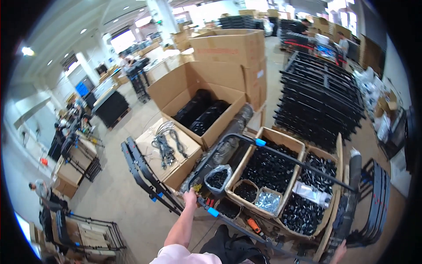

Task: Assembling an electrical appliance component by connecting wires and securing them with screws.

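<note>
One bent-tube framework [325,175], black, spans centre to lower right of the view, over the bins; I log two blue clips [213,212] on it, one at lower centre, one at centre right.

Two bare hands. Left hand [190,198], lower centre: fingers curled around the framework's near-left corner, a small yellow item [197,188] at the fingertips. Right hand [340,252], lower right edge: partly seen beside dark tubing; I cannot tell whether it grips.

Beneath the framework, right of centre: one carton [246,203] of small black parts, also holding a tub of silvery hardware [269,200]; against its right side, a second bin of black parts, with a pale packet [312,194] on top. Just left of the carton: one clear bag [218,178] of black pieces. Below: one orange-and-black hand tool [254,225].

Centre left: coiled black cables [166,145] on a closed carton [147,136]; curved black tubes [145,171] alongside. Upper centre: one open carton [167,86] containing two dark cylindrical bundles. Upper right: one tall stack of black metal frames [316,101]. Left edge: one co-worker [40,189], well apart.
</note>
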